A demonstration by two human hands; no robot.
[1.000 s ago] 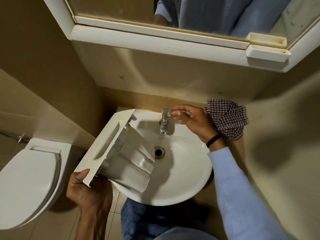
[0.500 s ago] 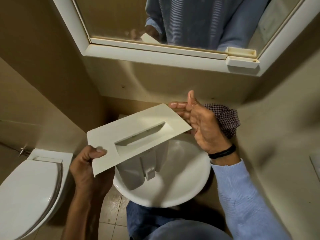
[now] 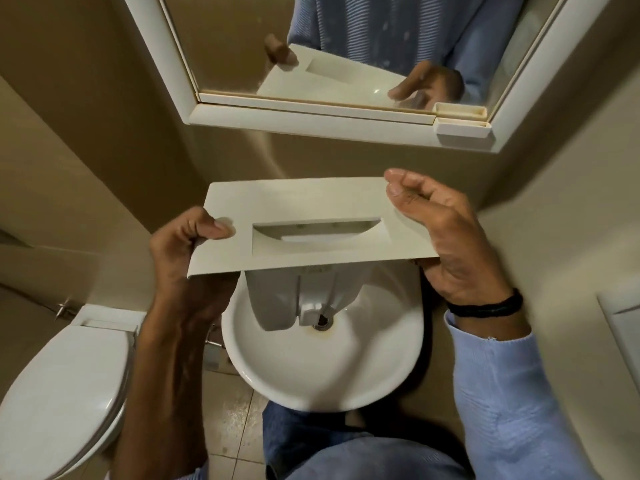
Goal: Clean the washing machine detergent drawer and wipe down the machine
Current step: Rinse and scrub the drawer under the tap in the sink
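Step in hand, my read: drawer rinse/check over the basin, machine wipe-down not started.

Your left hand pinched the left end of the front panel, thumb on top, fingers underneath. The detergent drawer was held roughly level above the sink, front panel facing up at you. Its compartment body hung down into the bowl with the lower end close over the drain. Couldn't tell if it touched the bowl. Your right hand gripped the right end of the panel, fingers curled over the far corner, fingertips looking wet.

Next move likely calls for rolling the drawer so the compartments face you or the water. The tap was hidden behind the panel, so reaching it means freeing one hand and carrying the drawer with the other.

Around:
- toilet far left, lid down, well apart
- mirror above, reflecting drawer and both hands
- black wristband and blue sleeve on your right arm
- wall panel at right edge, cropped, unidentified

In the way: the bowl was small, so the drawer body took up much of it and left little room to turn. The washing machine wasn't in view.
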